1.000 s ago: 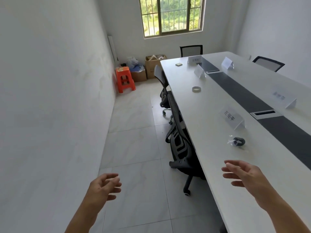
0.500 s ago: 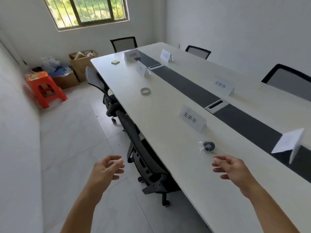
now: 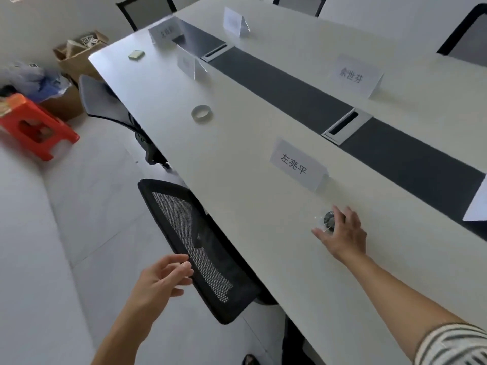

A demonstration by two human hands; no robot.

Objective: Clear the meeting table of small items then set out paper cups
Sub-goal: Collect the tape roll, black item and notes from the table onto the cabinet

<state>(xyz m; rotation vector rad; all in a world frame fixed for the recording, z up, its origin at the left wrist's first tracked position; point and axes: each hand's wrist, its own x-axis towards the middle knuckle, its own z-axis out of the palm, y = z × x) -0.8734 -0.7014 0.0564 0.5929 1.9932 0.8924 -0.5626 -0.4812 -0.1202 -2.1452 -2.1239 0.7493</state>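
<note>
The small black thing in clear wrap (image 3: 327, 219) lies on the white surface (image 3: 237, 180), right at the tips of the right hand (image 3: 342, 234). The fingers (image 3: 340, 214) are spread around it, one above it and the thumb below, and they look like they touch the wrap, but they are not closed on it. A roll of tape (image 3: 201, 113) lies farther up the surface, well apart from both hands. A small yellow pad (image 3: 136, 54) sits near the far corner.

A white name card (image 3: 296, 164) stands just past the black thing and reads 左亮平. Another name card (image 3: 354, 76) across the dark strip (image 3: 290, 88) is blurry.

The right arm reaches out long over the surface, palm down. The left hand (image 3: 160, 283) hangs over the floor beside a black chair (image 3: 200, 248), fingers loosely curled and holding nothing.
</note>
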